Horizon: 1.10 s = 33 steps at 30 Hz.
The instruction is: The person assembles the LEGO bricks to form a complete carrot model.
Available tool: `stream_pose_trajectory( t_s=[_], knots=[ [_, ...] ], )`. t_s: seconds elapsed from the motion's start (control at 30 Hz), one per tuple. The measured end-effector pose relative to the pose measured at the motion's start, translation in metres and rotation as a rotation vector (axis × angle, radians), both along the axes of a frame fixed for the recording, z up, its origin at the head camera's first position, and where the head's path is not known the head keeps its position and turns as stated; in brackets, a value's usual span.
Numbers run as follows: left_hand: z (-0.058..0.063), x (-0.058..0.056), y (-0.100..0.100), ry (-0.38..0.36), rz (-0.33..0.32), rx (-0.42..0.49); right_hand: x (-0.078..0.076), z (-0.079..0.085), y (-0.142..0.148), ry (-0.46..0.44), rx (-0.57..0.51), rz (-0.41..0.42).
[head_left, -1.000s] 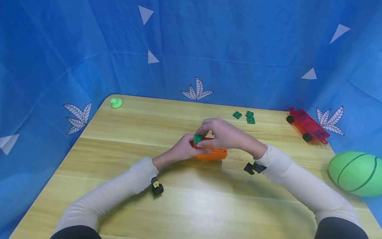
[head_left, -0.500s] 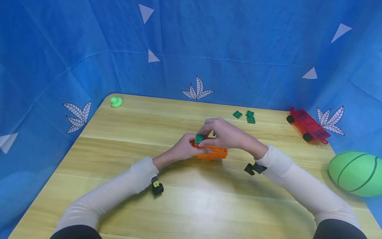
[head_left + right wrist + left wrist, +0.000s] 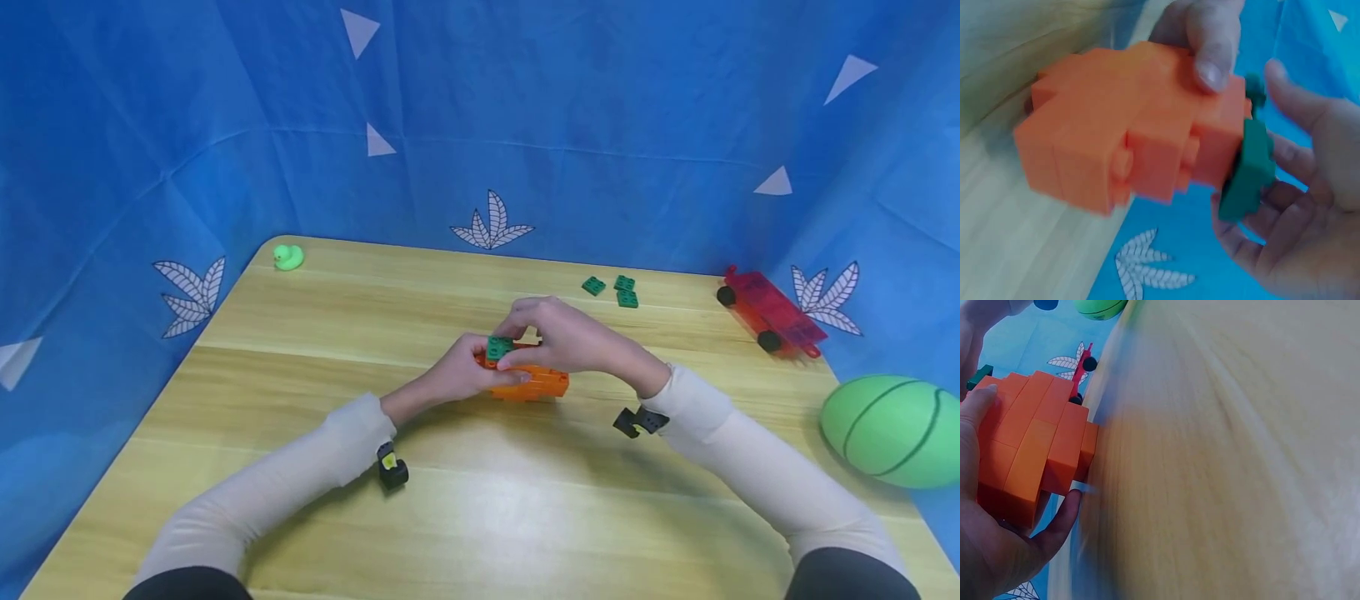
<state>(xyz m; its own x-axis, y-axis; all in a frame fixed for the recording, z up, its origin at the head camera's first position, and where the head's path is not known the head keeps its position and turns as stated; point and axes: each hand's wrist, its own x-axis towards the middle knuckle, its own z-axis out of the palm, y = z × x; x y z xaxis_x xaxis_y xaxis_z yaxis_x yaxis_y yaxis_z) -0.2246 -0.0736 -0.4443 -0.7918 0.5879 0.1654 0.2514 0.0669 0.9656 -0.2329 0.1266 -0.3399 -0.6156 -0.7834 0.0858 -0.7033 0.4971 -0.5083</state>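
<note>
Blue cloth (image 3: 622, 92) hangs behind the table (image 3: 540, 517). Near the frame's centre, fingers of the left hand (image 3: 457, 372) grip the orange blocks (image 3: 537, 386); fingers of the right hand (image 3: 561, 337) curl round one green block (image 3: 498, 347).

No words, numbers or brand names are showing legibly in any view. A small yellow label (image 3: 389, 460) is sitting on the black box (image 3: 393, 477) at the left sleeve (image 3: 315, 454), toward seven o'clock from the middle of the head view; whatever marking it is carrying is appearing too small to read.
</note>
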Motion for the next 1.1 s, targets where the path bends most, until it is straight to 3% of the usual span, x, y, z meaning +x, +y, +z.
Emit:
stream_pose_trajectory(
  t_s=[0.17,0.3,0.43,0.6,0.87,1.1],
  knots=[
    [0.001,0.001,-0.001,-0.053,0.002,-0.025,-0.014,0.008,0.023,-0.021,0.014,-0.092],
    [0.002,0.001,-0.001,-0.079,0.019,-0.033,-0.042,0.006,0.056,-0.033,0.052,-0.210],
    [0.002,0.002,-0.002,-0.084,0.020,-0.044,-0.073,-0.010,0.098,-0.055,0.093,-0.359],
    [0.000,0.002,0.000,-0.085,0.026,-0.062,-0.101,-0.037,0.139,-0.101,0.226,-0.527],
    [0.001,0.004,0.000,-0.106,0.042,-0.077,-0.118,-0.068,0.163,-0.089,0.316,-0.593],
    [-0.001,0.003,-0.001,-0.105,0.035,-0.076,-0.116,-0.074,0.164,-0.077,0.303,-0.608]
  ],
)
